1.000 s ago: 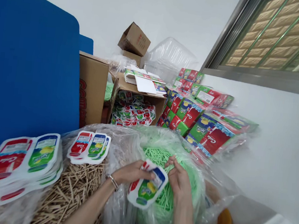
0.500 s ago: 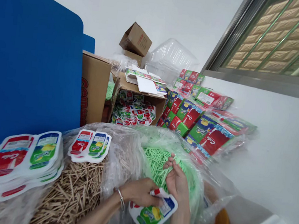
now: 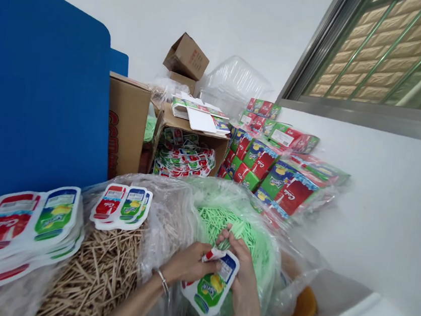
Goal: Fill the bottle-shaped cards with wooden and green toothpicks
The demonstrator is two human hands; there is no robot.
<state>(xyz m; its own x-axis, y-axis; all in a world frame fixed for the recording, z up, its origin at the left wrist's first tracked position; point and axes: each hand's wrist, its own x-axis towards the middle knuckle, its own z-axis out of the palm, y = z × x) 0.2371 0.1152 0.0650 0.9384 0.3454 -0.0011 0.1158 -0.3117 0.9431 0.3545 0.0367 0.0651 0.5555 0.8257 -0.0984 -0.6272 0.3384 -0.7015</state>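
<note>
My left hand [image 3: 188,266], with a bracelet on the wrist, grips a flat printed pouch [image 3: 211,287] with red, blue and green panels. My right hand [image 3: 239,260] is closed on a few green sticks [image 3: 230,234], held at the pouch's top edge. Both hands hover over a clear bag of green sticks [image 3: 257,244]. A clear bag of tan wooden sticks [image 3: 100,272] lies to the left.
Stacks of flat pouches rest on the tan sticks: a big one [image 3: 22,230] at far left, a small one [image 3: 121,207] beside it. A blue panel [image 3: 38,98], cardboard boxes [image 3: 127,123], wrapped printed cartons [image 3: 277,170] and a white wall [image 3: 390,209] surround the bags. An orange object [image 3: 302,308] sits at lower right.
The pouch dropped lower and then came back up a little toward the green sticks. My right hand drew back from the pile with a few green sticks and met the pouch's top.
</note>
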